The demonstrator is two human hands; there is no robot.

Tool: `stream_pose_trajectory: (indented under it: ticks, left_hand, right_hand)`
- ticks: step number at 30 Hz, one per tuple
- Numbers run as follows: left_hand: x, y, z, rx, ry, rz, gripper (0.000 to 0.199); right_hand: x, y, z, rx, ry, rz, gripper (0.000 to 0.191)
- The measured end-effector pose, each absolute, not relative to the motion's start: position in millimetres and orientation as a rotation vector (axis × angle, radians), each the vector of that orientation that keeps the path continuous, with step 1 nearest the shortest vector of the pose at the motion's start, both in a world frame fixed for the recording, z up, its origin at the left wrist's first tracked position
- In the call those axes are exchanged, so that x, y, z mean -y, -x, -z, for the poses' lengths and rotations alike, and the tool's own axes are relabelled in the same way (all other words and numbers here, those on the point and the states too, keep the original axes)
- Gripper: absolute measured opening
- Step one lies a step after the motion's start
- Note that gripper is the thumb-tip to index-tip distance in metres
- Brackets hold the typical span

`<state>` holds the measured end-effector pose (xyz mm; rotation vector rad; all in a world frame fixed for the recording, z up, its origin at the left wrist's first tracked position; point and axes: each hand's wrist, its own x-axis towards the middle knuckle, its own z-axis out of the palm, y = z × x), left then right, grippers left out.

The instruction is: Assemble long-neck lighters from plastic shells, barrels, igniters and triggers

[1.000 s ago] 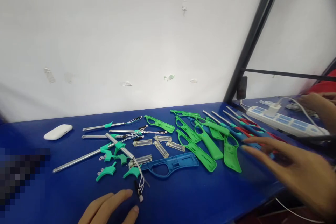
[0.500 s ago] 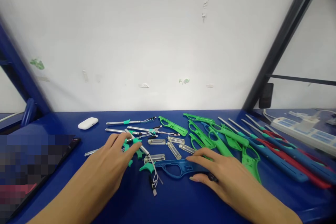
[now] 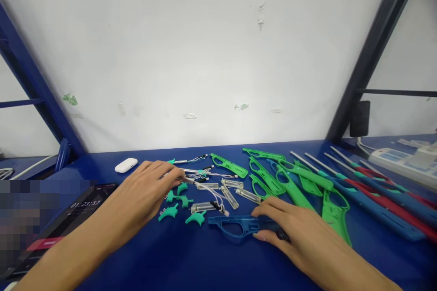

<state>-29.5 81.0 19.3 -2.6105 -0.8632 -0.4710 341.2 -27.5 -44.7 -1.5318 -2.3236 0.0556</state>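
Note:
My left hand (image 3: pixel 150 191) is closed on a metal rod (image 3: pixel 187 180), with white wires trailing from its right end toward a small dark connector (image 3: pixel 218 207). My right hand (image 3: pixel 290 227) grips the rear of a blue plastic handle shell (image 3: pixel 235 226) lying on the blue table. A dark round piece (image 3: pixel 282 235) shows beside the right fingers. Teal triggers (image 3: pixel 195 218) lie between the hands. Behind the blue shell are clear tubes (image 3: pixel 229 197). More metal rods with wires (image 3: pixel 196 171) lie behind my left hand, partly hidden by it.
Green handle shells (image 3: pixel 268 177) are spread at the centre right. Assembled blue and red lighters (image 3: pixel 378 209) lie farther right, near a power strip (image 3: pixel 392 161). At the left are a white case (image 3: pixel 126 165) and a phone (image 3: pixel 75 213).
My left hand has shifted back with the rod, which now lies flatter, its wires swung right. The teal trigger now sits apart from the blue shell's front. The view has shifted slightly.

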Motion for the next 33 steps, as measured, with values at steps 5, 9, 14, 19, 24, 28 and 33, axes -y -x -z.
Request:
stream_pose_trajectory:
  ticks: [5,9,14,19,24,28,33]
  left_hand:
    - [-39,29,-32,0.932,2.562,0.699,0.032]
    - [-4,24,-18,1.063,2.644,0.868,0.029]
    - [25,15,13,1.129,2.734,0.974,0.032]
    - [28,4,29,1.175,2.919,1.027,0.029]
    - [26,7,37,1.360,2.991,1.031,0.021]
    - [30,13,38,1.383,3.055,0.975,0.030]
    - [36,15,38,1.371,3.067,0.904,0.033]
  right_hand:
    - [31,-346,47,2.342,1.532,-0.125,0.036]
    - [42,-342,48,2.349,1.472,-0.179,0.042]
    - [56,-337,48,2.359,1.433,-0.125,0.067]
    - [59,-335,46,2.317,1.408,-0.123,0.099]
    - [58,-330,40,2.326,1.282,-0.090,0.079]
    - [56,-331,40,2.334,1.203,-0.140,0.055]
    - [54,-332,41,2.286,1.114,-0.125,0.021]
